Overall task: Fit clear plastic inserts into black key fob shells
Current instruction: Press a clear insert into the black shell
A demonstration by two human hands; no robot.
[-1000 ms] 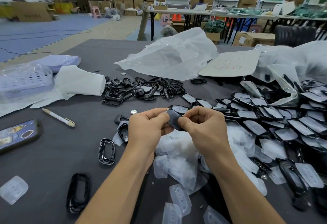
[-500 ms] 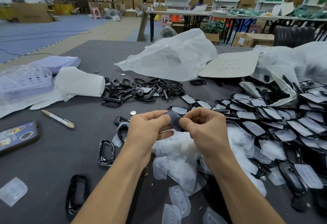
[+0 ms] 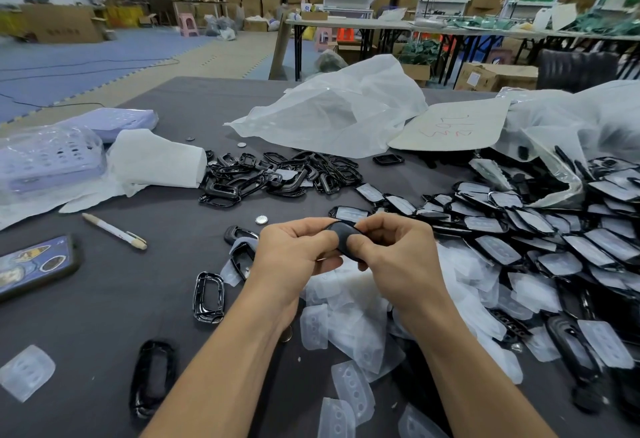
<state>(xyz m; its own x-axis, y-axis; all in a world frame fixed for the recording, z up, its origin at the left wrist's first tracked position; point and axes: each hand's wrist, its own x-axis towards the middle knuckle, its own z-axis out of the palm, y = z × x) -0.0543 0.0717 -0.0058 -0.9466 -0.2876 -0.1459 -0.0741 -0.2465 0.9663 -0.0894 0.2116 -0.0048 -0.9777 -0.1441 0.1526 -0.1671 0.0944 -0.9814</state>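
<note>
Grip: I have my left hand (image 3: pixel 294 251) and right hand (image 3: pixel 399 254) both pinching one black key fob shell (image 3: pixel 341 235), thumbs on top, at opposite ends.
Shell: held up between the hands, clear of the table (image 3: pixel 104 320); any insert in it is hidden from me.
Why: I judge the two-ended pinch braces it for pressing.
Under the grip: loose clear inserts (image 3: pixel 346 320), within reach.
Right of the grip: fitted shells (image 3: pixel 526 233).
Beyond it, leftward: empty shells (image 3: pixel 277 174).

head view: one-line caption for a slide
The left hand and right hand pinch a black shell over loose clear inserts on a dark table.
</note>
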